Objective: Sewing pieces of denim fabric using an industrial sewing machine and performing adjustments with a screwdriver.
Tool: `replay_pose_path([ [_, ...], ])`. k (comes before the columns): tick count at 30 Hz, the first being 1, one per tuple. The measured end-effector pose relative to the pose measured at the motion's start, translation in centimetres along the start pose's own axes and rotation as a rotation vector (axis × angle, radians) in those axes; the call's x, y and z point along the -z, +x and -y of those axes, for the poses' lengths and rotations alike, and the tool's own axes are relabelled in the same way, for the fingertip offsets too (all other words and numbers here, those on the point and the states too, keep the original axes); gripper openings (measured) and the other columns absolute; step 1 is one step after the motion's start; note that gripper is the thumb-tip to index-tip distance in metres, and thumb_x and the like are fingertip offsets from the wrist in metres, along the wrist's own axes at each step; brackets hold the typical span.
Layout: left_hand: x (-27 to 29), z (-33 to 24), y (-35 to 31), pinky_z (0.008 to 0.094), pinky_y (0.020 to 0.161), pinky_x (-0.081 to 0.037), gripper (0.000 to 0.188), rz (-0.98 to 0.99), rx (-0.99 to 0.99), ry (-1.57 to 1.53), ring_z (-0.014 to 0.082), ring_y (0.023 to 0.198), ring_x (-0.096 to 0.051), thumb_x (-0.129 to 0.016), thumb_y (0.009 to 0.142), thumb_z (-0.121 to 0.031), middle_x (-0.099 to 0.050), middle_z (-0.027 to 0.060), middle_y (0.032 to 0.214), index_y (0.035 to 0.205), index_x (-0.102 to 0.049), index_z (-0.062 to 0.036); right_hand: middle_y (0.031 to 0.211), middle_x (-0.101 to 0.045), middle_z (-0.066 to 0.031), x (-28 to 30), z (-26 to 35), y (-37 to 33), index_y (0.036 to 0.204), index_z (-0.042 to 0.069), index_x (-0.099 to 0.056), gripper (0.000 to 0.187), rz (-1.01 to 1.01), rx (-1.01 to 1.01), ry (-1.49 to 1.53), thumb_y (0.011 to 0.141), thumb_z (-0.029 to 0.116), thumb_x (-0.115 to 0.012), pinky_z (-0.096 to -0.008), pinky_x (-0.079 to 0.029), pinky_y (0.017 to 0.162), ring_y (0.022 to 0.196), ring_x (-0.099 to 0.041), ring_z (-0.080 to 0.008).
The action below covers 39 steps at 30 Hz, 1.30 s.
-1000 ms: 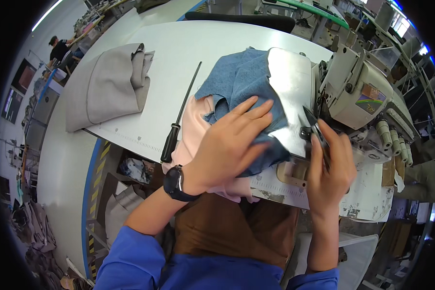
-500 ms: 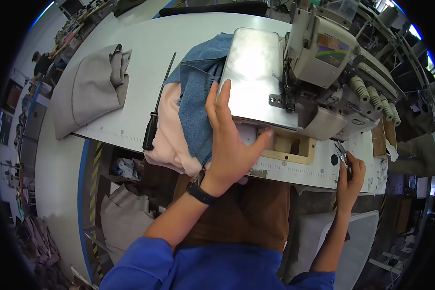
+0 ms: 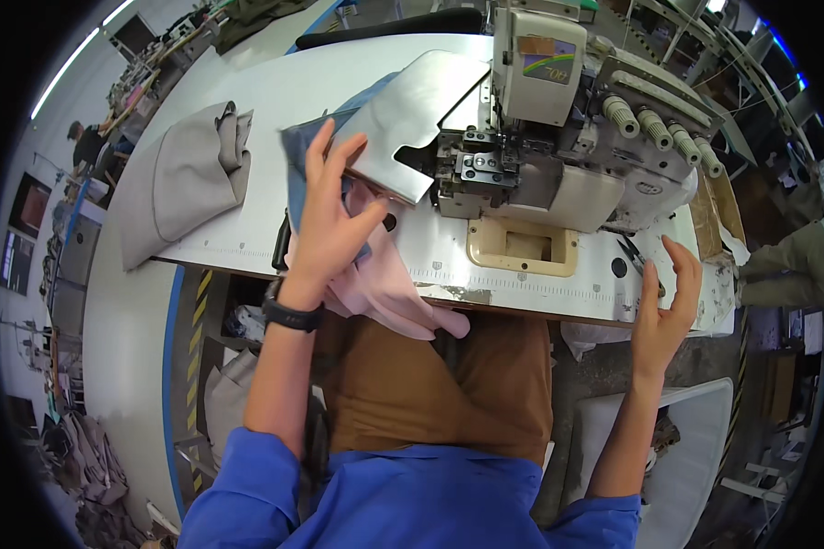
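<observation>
The shiny metal cover plate (image 3: 412, 101) of the sewing machine (image 3: 540, 119) is swung out to the left, baring the metal parts (image 3: 485, 165) by the needle area. My left hand (image 3: 325, 229) is at the plate's near left edge, fingers apart and thumb out, gripping nothing. Under the plate and hand lies blue denim (image 3: 298, 146) with pale pink cloth (image 3: 384, 284), which hangs over the table's front edge. My right hand (image 3: 664, 316) is open above the front right edge, close to small dark thread snips (image 3: 630, 252) on the table.
Folded grey fabric (image 3: 188, 178) lies at the table's left. A screwdriver's black handle (image 3: 281, 242) shows partly beside the denim. A rectangular opening with a cream frame (image 3: 522, 247) is set in the table before the machine. A white bin (image 3: 705, 448) stands below right.
The metal plate has swung left, exposing the machine's parts. My left hand has moved left with it. My right hand has let go of the snips. The view has shifted a little.
</observation>
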State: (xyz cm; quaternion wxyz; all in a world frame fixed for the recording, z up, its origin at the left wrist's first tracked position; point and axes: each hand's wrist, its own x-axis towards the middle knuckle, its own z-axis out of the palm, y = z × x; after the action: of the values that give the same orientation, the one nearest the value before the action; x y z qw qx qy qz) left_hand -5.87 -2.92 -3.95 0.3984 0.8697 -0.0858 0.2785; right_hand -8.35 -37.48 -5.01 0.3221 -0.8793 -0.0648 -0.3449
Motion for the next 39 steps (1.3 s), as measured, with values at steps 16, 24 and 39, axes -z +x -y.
replay_pose_path([
  [16, -8.9, -3.7, 18.0, 0.0307, 0.097, -0.034, 0.053, 0.430, 0.085, -0.716, 0.0193, 0.106, -0.052, -0.036, 0.095, -0.046, -0.058, 0.0115, 0.110, 0.116, -0.056, -0.0014, 0.111, -0.055, -0.0050, -2.7, -16.0, 12.3, 0.116, 0.003, -0.053, 0.031, 0.167, -0.652, 0.669, 0.093, 0.022, -0.046, -0.0278, -0.039, 0.087, 0.100, -0.051, -0.0143],
  [24, -9.0, -2.6, 18.9, 0.0300, 0.090, -0.039, 0.053, 0.521, -0.105, -0.654, 0.0173, 0.094, -0.058, -0.036, 0.095, -0.048, -0.061, 0.0086, 0.104, 0.113, -0.059, -0.0045, 0.092, -0.055, -0.0032, -1.2, -15.5, 14.2, 0.106, 0.001, -0.055, 0.026, 0.048, 0.021, 0.107, 0.090, 0.022, -0.049, -0.0256, -0.038, 0.071, 0.078, -0.044, -0.0078],
  [39, -11.1, 0.3, 21.4, 0.0296, 0.090, -0.038, 0.037, 0.533, -0.049, -0.729, 0.0170, 0.098, -0.053, -0.054, 0.090, -0.032, -0.061, 0.0067, 0.102, 0.108, -0.058, 0.0008, 0.131, -0.041, -0.0238, -11.4, 12.3, -0.5, 0.129, -0.002, -0.040, 0.063, 0.276, 0.318, 0.473, 0.074, 0.015, -0.064, -0.0448, -0.029, 0.101, 0.120, -0.040, -0.0386],
])
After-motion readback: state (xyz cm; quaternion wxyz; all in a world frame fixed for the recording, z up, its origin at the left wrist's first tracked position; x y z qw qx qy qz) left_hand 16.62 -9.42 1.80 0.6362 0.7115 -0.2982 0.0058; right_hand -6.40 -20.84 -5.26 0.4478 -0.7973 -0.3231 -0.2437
